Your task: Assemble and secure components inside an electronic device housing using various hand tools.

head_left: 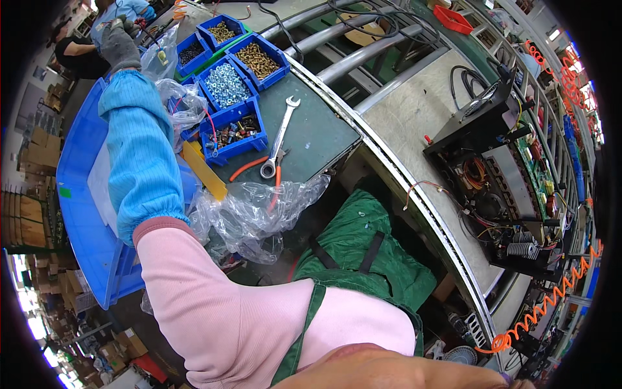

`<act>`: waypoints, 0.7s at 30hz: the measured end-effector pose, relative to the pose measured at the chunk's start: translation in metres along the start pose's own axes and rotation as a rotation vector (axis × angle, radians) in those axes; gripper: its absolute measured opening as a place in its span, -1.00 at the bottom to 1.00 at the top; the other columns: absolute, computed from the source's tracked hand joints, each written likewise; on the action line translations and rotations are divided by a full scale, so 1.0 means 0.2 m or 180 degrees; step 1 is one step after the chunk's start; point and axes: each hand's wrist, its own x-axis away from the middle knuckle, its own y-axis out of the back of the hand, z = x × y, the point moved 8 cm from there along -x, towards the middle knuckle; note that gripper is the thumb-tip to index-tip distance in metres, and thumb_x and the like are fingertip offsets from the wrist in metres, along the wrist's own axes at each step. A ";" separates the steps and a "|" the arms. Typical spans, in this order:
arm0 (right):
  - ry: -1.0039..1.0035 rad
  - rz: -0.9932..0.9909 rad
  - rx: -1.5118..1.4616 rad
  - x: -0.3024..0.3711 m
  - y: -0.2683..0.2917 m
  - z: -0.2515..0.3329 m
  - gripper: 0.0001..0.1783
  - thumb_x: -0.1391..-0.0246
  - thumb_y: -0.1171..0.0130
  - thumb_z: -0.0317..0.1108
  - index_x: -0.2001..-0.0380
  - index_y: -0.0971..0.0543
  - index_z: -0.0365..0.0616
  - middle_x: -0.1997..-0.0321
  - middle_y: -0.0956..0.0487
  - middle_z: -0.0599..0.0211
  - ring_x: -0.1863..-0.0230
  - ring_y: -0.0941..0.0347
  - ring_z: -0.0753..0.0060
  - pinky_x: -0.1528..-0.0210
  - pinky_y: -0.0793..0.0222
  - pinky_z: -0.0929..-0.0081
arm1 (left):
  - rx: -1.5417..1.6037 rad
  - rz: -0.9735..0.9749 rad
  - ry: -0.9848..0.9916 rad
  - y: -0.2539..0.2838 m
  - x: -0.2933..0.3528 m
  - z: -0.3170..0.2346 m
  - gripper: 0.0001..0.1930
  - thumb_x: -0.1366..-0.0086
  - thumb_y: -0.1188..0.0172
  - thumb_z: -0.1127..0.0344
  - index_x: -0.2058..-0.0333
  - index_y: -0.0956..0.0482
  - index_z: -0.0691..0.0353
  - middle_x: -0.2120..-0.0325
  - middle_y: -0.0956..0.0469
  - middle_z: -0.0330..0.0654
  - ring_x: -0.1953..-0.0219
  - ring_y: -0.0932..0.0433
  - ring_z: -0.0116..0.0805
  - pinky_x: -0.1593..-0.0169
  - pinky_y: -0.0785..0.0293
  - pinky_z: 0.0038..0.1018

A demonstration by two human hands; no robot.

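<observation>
My left hand (120, 47), in a grey glove, reaches to the far left past the screw bins. Its fingers look curled closed; what they hold is too small to make out. Thin dark and red wires (148, 32) show at its fingertips, above a clear plastic bag (161, 57). A blue sleeve cover (139, 149) wraps my left forearm. Beside the arm stand blue bins of brass-coloured screws (258, 61), silvery hardware (225, 84) and mixed small parts (234, 131). A ratchet wrench (280, 139) lies near orange-handled pliers (249, 167). My right hand is out of view.
A large blue tub (81, 188) stands left of my arm. Crumpled plastic film (259, 217) hangs at the bench edge. On the metal conveyor to the right sits an opened black chassis (499, 175) with wiring. An orange coiled hose (544, 301) crosses the right side. A person (74, 48) is at far left.
</observation>
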 end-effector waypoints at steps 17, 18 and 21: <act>0.0560 0.0314 -0.0221 0.03 0.17 0.58 -0.55 0.10 -0.25 -0.11 0.26 -0.59 -0.29 0.30 -0.61 -0.04 0.24 -0.56 0.10 0.19 -0.40 0.27 | -0.5054 0.2215 -0.0161 -0.03 0.16 0.42 -0.48 -0.15 0.01 -0.07 0.04 -0.53 0.14 0.07 -0.51 0.08 0.00 -0.47 0.06 -0.07 -0.35 -0.23; 0.0632 0.0292 -0.0220 0.03 0.18 0.60 -0.55 0.10 -0.25 -0.11 0.25 -0.59 -0.29 0.30 -0.60 -0.04 0.23 -0.56 0.10 0.19 -0.40 0.27 | -0.5032 0.2243 -0.0162 -0.08 0.23 0.39 -0.48 -0.15 0.01 -0.07 0.04 -0.53 0.14 0.07 -0.51 0.08 0.00 -0.47 0.06 -0.07 -0.35 -0.23; 0.0894 0.0244 -0.0229 0.00 0.19 0.71 -0.55 0.10 -0.25 -0.13 0.22 -0.58 -0.27 0.28 -0.60 -0.04 0.21 -0.55 0.10 0.17 -0.40 0.27 | -0.5812 0.3192 0.1000 -0.17 0.54 0.25 -0.28 -0.02 -0.18 -0.14 -0.16 -0.38 0.05 -0.12 -0.39 0.00 -0.20 -0.31 -0.03 -0.22 -0.21 -0.29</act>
